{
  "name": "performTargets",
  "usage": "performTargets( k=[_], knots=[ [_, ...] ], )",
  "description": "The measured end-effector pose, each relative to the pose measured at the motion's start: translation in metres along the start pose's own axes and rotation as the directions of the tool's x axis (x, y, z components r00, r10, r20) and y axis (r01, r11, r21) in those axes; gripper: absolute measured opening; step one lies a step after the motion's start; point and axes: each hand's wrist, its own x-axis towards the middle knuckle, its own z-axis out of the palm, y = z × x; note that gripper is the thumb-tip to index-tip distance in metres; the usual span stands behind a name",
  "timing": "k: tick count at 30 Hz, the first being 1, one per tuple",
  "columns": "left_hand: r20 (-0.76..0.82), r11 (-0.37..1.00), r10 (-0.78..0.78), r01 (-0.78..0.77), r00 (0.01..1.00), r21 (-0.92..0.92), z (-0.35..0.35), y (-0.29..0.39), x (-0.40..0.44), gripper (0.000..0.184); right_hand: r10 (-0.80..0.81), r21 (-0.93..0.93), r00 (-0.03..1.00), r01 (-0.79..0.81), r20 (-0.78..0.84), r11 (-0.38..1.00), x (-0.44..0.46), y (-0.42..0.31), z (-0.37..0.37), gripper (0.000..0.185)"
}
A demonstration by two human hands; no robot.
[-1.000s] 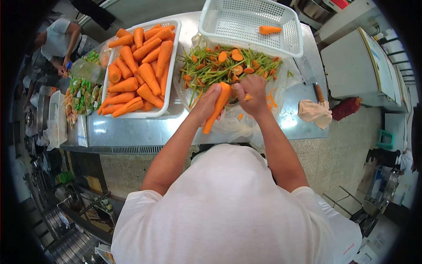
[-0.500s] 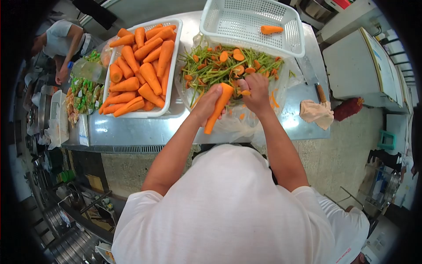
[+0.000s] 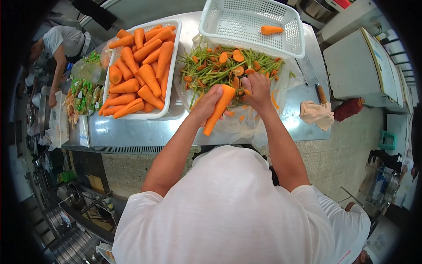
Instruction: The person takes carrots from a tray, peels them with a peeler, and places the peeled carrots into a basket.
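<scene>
Carrot (image 3: 219, 110) clasped in left hand (image 3: 205, 106), peeling likely underway; right hand (image 3: 259, 91) grasps dark tool (image 3: 242, 77) just beside it, trimmings (image 3: 212, 73) beyond; next stroke calls for steady carrot.

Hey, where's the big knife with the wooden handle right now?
In the head view, the knife lies on the table's right side, between the white basket and the pinkish cloth.

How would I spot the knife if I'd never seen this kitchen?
Start at the metal table and follow it to the worker's right. The knife lies there, between the white basket holding a single carrot and the peach cloth. Its broad blade and brown handle set it apart from both.
</scene>
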Motion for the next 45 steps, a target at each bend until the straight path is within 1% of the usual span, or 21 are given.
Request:
performTargets(
  k=[4,6,9,14,17,19,20,22,26,28,29,31,32,34,35,37,38,41,42,43,45],
  knots=[
    [-0.001,0.998,-0.045,0.045,0.999,0.052,0.001,0.000,-0.003,0.042,-0.127,0.118,0.992,0.124,0.017,0.985,-0.004,-0.009,0.003,0.024],
    [0.017,0.993,-0.113,0.113,0.993,-0.017,-0.003,-0.002,-0.002,0.040,-0.065,0.066,0.998,0.063,0.027,0.996,-0.011,0.006,0.012,0.024],
    [-0.020,0.996,0.003,-0.002,1.000,0.088,0.005,0.002,-0.013,0.040,-0.044,0.078,0.999,0.042,0.020,0.996,0.000,-0.006,0.006,0.023],
    [0.043,0.999,-0.028,0.027,0.999,0.022,0.000,0.002,-0.012,0.040,-0.103,0.151,0.994,0.099,0.021,0.984,-0.008,0.004,0.013,0.022],
    [0.024,1.000,-0.008,0.009,1.000,-0.012,-0.009,-0.002,-0.002,0.042,0.048,0.082,0.998,-0.051,0.038,0.995,-0.007,0.004,0.009,0.024],
    [0.005,0.999,-0.043,0.043,0.999,-0.022,-0.008,-0.005,-0.003,0.048,-0.122,0.183,0.992,0.126,-0.032,0.975,-0.003,-0.017,-0.005,0.026],
    [0.013,0.999,-0.039,0.039,0.999,-0.017,-0.008,-0.003,-0.001,0.048,-0.122,0.175,0.992,0.127,-0.039,0.976,-0.003,-0.009,0.000,0.026],
    [0.044,0.997,-0.068,0.070,0.997,-0.030,-0.010,-0.004,-0.003,0.048,-0.006,0.047,0.996,0.002,0.092,0.999,-0.010,0.009,0.015,0.027],
    [0.043,0.996,-0.057,0.059,0.997,-0.068,-0.004,-0.003,-0.013,0.051,0.079,0.137,0.994,-0.088,0.070,0.987,-0.012,-0.006,-0.005,0.026],
    [0.035,1.000,-0.003,0.003,0.999,0.002,-0.001,0.001,-0.012,0.054,-0.144,0.269,0.988,0.154,-0.059,0.951,-0.003,-0.028,-0.015,0.032],
    [0.041,1.000,-0.006,0.006,0.999,0.007,-0.002,0.000,-0.011,0.054,-0.138,0.265,0.988,0.150,-0.063,0.953,-0.008,-0.019,-0.009,0.032],
    [0.101,0.993,-0.092,0.099,0.991,-0.067,-0.010,-0.003,-0.008,0.053,0.057,-0.077,0.985,-0.045,0.165,0.996,-0.019,0.011,0.011,0.033],
    [0.094,0.993,-0.087,0.094,0.992,-0.065,-0.012,-0.004,-0.007,0.053,0.051,-0.071,0.985,-0.040,0.162,0.997,-0.021,0.016,0.008,0.033],
    [0.133,0.977,-0.060,0.085,0.989,-0.195,-0.014,-0.010,-0.006,0.056,0.288,-0.105,0.904,-0.268,0.315,0.958,-0.031,0.027,-0.001,0.038],
    [0.128,0.975,-0.064,0.089,0.990,-0.202,-0.016,-0.012,-0.005,0.056,0.288,-0.104,0.901,-0.268,0.324,0.958,-0.037,0.030,-0.004,0.038],
    [0.118,0.998,-0.063,0.062,0.991,0.015,-0.022,-0.005,0.008,0.058,0.351,-0.040,0.889,-0.356,0.295,0.934,-0.039,0.038,-0.008,0.040],
    [0.113,0.998,-0.061,0.060,0.992,0.012,-0.019,0.001,0.013,0.058,0.347,-0.038,0.889,-0.352,0.299,0.935,-0.039,0.039,-0.012,0.040],
    [0.035,0.993,0.088,-0.090,0.996,0.071,0.004,0.043,0.010,0.063,0.483,0.068,0.757,-0.564,0.439,0.823,-0.031,0.042,-0.028,0.036],
    [0.120,0.925,0.315,-0.276,0.941,-0.262,0.013,0.063,-0.001,0.065,0.473,0.199,0.744,-0.612,0.472,0.765,-0.032,0.044,-0.034,0.031],
    [0.121,0.723,0.538,-0.382,0.834,-0.575,0.017,0.074,-0.007,0.068,0.457,0.323,0.732,-0.652,0.505,0.686,-0.034,0.045,-0.041,0.027],
    [0.154,0.737,0.487,-0.310,0.860,-0.600,0.002,0.082,-0.011,0.070,0.408,0.409,0.788,-0.597,0.461,0.691,-0.037,0.041,-0.053,0.023]
  ],
)
